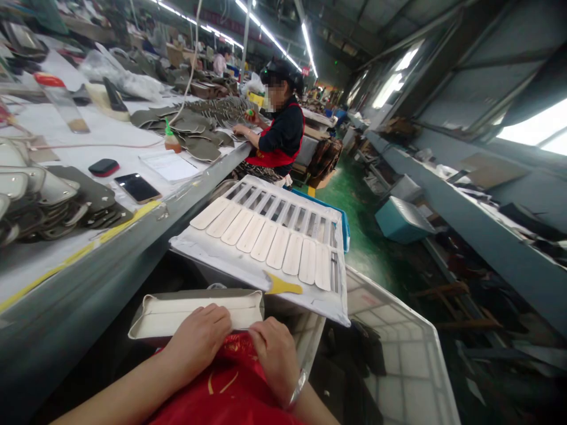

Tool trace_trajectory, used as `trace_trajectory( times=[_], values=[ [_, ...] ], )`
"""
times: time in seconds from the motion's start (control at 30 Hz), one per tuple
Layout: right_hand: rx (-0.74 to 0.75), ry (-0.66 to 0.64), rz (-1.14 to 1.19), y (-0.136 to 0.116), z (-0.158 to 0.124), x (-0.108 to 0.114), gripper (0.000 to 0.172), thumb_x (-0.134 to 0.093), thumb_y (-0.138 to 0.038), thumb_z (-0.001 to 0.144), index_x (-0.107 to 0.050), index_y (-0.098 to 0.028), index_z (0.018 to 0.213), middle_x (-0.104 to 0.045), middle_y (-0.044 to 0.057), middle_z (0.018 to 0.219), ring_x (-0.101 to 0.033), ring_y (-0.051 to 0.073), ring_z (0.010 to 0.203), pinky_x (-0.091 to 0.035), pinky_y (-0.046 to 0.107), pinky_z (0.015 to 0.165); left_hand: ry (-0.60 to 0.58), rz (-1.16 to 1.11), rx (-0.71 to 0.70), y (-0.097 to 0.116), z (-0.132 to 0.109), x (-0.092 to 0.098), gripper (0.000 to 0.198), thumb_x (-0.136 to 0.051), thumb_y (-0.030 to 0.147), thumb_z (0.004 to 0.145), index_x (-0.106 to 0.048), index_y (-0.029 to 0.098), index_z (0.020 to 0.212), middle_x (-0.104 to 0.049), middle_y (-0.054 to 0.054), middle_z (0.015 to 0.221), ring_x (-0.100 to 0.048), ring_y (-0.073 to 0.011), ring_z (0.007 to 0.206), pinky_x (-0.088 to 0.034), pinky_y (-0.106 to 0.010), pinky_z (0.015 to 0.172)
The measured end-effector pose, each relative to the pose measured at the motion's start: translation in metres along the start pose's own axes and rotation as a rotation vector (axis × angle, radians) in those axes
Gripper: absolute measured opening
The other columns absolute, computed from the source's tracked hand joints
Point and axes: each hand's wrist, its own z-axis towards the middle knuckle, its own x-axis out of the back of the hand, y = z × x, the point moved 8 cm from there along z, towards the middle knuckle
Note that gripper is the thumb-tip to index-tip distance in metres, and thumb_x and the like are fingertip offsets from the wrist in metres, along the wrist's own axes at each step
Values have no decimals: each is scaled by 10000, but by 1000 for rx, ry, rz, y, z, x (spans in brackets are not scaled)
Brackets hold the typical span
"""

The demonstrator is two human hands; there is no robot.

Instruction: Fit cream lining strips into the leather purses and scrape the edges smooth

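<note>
A box-shaped grey bag piece [150, 321] rests at my lap, its long cream base facing up. My left hand [201, 330] lies over the middle of this base, fingers together and bent against the near side. At the right end of the piece, my right hand [277, 354] has its thumb and curled fingers at the corner; the underside of the grip is hidden. Just beyond stands a white slatted rack [261, 277], with a row of cream rounded strips [270, 239] on it. A yellow piece [283, 286] sits at the rack's near edge.
On the left, a workbench [177, 195] carries a phone [137, 188], a glue bottle [172, 140], a jar [62, 103] and stacked grey pieces [88, 195]. A co-worker [281, 130] sits farther along it. A white crate [398, 354] with dark pieces stands at my right.
</note>
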Motion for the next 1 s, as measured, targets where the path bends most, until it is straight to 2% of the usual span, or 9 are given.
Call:
trace_trajectory(
  times=[0.13,0.3,0.4,0.5,0.57,0.63,0.8,0.87,1.0],
  values=[
    [18,-6,-204,-7,4,-1,196,-451,-193,903,-578,-190,754,-572,24,738,-511,175,726,-313,303,677,-1,57,19,3,2,-2,226,-392,139,895,-567,188,760,-570,-42,823,-481,-207,786,-385,-360,744],
    [0,-23,-296,-12,10,-4,165,-454,-172,883,-543,-199,747,-575,27,745,-521,195,729,-298,330,670,-17,85,64,3,10,-4,194,-427,113,863,-576,181,759,-576,-52,824,-490,-216,781,-398,-362,727],
    [-54,-58,-322,-11,12,-6,136,-463,-164,867,-529,-202,754,-588,32,755,-544,210,740,-310,334,659,-44,68,90,3,15,-3,205,-413,83,845,-574,179,764,-576,-60,832,-498,-228,787,-411,-374,728],
    [-161,-51,-270,-3,11,-1,51,-497,-187,844,-521,-193,888,-615,48,842,-574,219,757,-340,325,646,-66,28,105,2,19,-1,219,-394,83,847,-570,183,765,-576,-63,842,-506,-236,799,-420,-378,717],
    [-271,-38,-186,9,9,4,125,-524,-271,837,-505,-183,923,-622,58,834,-585,219,728,-355,315,618,-77,1,111,1,21,0,238,-369,100,862,-571,184,768,-576,-65,842,-511,-239,806,-423,-379,711],
    [-383,-91,-63,23,6,-1,187,-545,-376,818,-512,-192,809,-613,45,722,-580,208,648,-351,298,562,-93,-11,109,0,22,1,241,-364,112,865,-575,181,769,-578,-71,851,-516,-242,818,-425,-381,718],
    [-722,-478,535,40,-17,-56,397,-447,-462,827,-472,-193,536,-502,0,442,-418,104,329,-241,231,352,-128,-4,115,0,24,1,254,-361,113,860,-593,169,772,-581,-87,860,-522,-249,831,-429,-389,736],
    [-737,-487,687,37,-18,-66,456,-424,-528,818,-501,-172,544,-525,4,447,-378,74,300,-207,211,328,-142,-12,123,-1,24,1,252,-363,111,855,-597,166,780,-583,-90,864,-526,-255,844,-433,-395,741],
    [-797,-382,952,32,-17,-71,567,-504,-678,697,-574,-118,644,-600,38,510,-402,56,292,-189,182,301,-162,-22,140,-2,26,1,238,-378,111,838,-604,168,788,-587,-88,881,-532,-256,866,-442,-398,748]
  ],
)
